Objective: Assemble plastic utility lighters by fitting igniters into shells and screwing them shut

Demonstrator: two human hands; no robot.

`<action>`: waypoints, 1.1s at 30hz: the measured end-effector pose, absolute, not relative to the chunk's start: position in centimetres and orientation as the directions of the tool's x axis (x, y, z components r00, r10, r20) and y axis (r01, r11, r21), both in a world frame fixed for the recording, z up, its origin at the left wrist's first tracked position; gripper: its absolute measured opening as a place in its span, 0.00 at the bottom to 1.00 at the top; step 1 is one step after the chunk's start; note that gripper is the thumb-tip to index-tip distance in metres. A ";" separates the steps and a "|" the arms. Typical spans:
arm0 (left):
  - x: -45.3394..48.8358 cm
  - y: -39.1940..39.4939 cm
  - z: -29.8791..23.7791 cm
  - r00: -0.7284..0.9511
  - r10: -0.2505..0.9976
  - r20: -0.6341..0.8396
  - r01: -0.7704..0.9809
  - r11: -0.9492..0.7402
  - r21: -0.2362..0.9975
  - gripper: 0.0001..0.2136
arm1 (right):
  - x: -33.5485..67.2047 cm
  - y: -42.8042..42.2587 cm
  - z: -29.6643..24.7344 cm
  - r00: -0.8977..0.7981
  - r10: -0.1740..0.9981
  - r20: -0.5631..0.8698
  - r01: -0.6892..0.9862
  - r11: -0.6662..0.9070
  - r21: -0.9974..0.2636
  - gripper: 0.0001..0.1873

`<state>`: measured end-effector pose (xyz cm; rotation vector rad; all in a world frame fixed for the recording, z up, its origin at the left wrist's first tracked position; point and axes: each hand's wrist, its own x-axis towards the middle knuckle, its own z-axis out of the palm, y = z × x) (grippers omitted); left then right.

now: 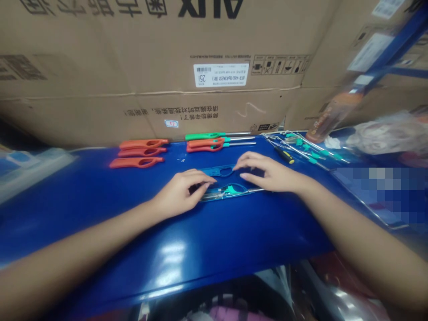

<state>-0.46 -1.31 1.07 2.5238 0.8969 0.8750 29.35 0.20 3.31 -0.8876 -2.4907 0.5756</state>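
Note:
On the blue table lie two halves of a blue lighter casing. The nearer casing half (244,190) holds a metal rod and a green trigger (230,191). Just beyond it is the other casing half (214,171), with an oval opening. My left hand (187,189) is at the left ends of both, thumb and forefinger pinched; whatever sits between the tips is too small to make out. Over the right ends is my right hand (267,173), thumb and forefinger apart, its forefinger tip at the far half's edge. I cannot tell whether it touches.
Red lighter casings (138,162) lie at the back left. Assembled red and green lighters (217,136) rest against a large carton (150,67). Right of them are a screwdriver (284,155), several metal rods with green parts (306,147), an orange bottle (334,116) and a plastic bag (384,133).

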 end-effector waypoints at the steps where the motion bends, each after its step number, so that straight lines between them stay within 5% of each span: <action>1: -0.7 -1.0 1.3 0.610 0.642 0.464 0.463 -0.764 0.448 0.11 | 29.3 0.4 3.0 -0.682 0.669 0.295 0.509 0.724 -0.465 0.16; 7: -2.0 1.3 1.7 0.674 0.593 0.441 0.498 -0.805 0.322 0.13 | 29.1 1.3 1.2 -0.673 0.697 0.249 0.618 0.714 -0.329 0.15; 15: -1.8 1.8 -0.1 0.638 0.655 0.405 0.468 -0.747 0.472 0.14 | 28.4 1.5 1.0 -0.562 0.763 0.320 0.615 0.644 -0.455 0.06; 20: -1.2 0.5 1.1 0.438 0.775 0.457 0.521 -0.632 0.573 0.15 | 27.5 0.7 1.7 -0.294 0.943 0.156 0.475 0.286 -0.832 0.11; 25: -0.6 -0.9 1.6 0.517 0.613 0.597 0.471 -0.787 0.399 0.16 | 27.4 0.5 2.3 -0.311 0.949 -0.058 0.262 0.027 -0.965 0.16; 28: -0.6 -1.2 1.5 0.606 0.552 0.573 0.456 -0.831 0.319 0.16 | 27.6 0.1 2.7 -0.397 0.917 -0.047 0.351 0.104 -0.930 0.20; 33: -0.9 -1.4 1.9 0.670 0.597 0.441 0.475 -0.801 0.364 0.14 | 28.1 -0.7 3.3 -0.637 0.766 0.091 0.502 0.501 -0.705 0.25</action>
